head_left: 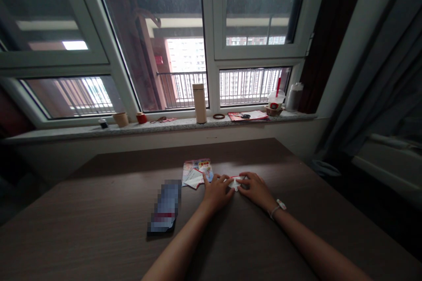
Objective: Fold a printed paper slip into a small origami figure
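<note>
I have the small folded white paper on the wood-grain table, between my left hand and right hand. Both press in from either side, though I can't tell if they're pinching it. Left of the paper lie printed flyers, then a pixelated phone. Beyond it, tabletop runs to the far edge.

- The left hand lies palm down, angled toward 2 o'clock, its thumb side toward the right hand.
- The right hand lies palm down, angled toward 10 o'clock.
- The fingertips of both hands nearly meet.
- The left forearm enters from 7 o'clock.
- The right forearm enters from 4 o'clock.
</note>
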A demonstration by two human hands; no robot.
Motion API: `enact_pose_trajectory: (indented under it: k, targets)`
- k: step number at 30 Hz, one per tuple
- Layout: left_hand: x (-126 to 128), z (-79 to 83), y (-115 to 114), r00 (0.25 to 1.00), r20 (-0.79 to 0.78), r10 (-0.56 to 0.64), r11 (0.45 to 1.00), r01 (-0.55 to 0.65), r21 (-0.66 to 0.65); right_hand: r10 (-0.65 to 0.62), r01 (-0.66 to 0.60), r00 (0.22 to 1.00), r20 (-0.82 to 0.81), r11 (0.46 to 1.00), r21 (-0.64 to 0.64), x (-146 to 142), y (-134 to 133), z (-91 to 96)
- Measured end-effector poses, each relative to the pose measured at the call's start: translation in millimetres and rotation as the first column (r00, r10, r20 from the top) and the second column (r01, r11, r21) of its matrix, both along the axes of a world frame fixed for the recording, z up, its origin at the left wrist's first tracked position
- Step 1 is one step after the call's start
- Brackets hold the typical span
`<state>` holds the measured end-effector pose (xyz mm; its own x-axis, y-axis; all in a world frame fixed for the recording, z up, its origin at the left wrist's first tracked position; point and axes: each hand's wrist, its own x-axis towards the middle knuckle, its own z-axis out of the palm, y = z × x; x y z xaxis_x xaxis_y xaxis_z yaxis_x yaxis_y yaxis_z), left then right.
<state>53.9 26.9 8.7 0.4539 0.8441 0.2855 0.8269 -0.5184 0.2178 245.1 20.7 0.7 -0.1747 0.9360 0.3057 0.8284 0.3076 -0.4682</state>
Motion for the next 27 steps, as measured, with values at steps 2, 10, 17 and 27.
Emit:
enact_pose_trajectory:
  k: [2, 10, 17, 27]
  targets:
    - [-0.2, 0.1, -0.1, 1.000, 0.004, 0.002, 1.000, -0.002, -0.005, 0.003, -0.003, 1.000, -0.009, 1.000, 0.001, 0.7, 0.9, -1.6]
    - [0.3, 1.2, -1.0, 1.000, -0.003, 0.010, 1.000, -0.010, -0.015, 0.017, -0.017, 0.999, -0.039, 1.000, -0.001, 4.0, 3.6, -7.2]
    - [1.0, 3.0, -1.8, 1.000, -0.020, 0.020, 0.999, -0.021, -0.039, 0.035, -0.035, 0.997, -0.062, 0.999, -0.005, 4.4, 1.9, -6.2]
    - [0.1, 0.2, 0.4, 1.000, -0.013, 0.015, 0.999, -0.016, -0.032, 0.000, 0.000, 0.999, -0.044, 1.000, 0.011, 1.1, 1.2, -2.6]
